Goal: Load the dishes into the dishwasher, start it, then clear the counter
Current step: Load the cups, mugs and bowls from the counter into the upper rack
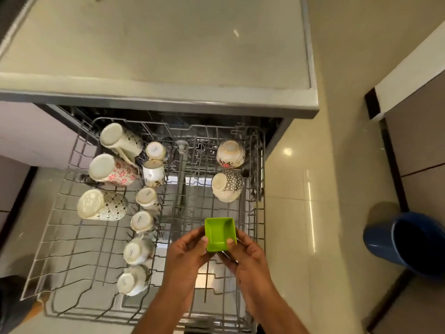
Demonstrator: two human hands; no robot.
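Both hands meet over the near right part of the pulled-out upper rack (72, 237), clamped together on a small green square dish (220, 233). On its left edge sits the left hand (185, 251), thumb on the rim and fingers curled beneath; the right hand (243, 255) pinches the near right corner the same way. Held in the air above the wires, the dish turns its hollow up toward the camera, with its far edge tipped slightly higher. Being nearly square, it has no clear long axis; its sides run roughly in line with the rack.

Along the left side of the rack lie three tall mugs on their sides, bases toward the camera: a cross-patterned mug (120, 141) farthest, a pink-flowered mug (110, 171) in the middle, and a dotted mug (101, 204) nearest. Beside them a row of small white cups (142, 221) stands upside down, running from far to near; several bases carry a small printed mark, too small to read. At the far right, two patterned bowls (228, 169) rest inverted and tilted, one behind the other.

Above the dishwasher a pale surface (168, 56) fills the top of the view. A blue bucket (409, 242) stands on the tiled floor (301, 213) at the right.
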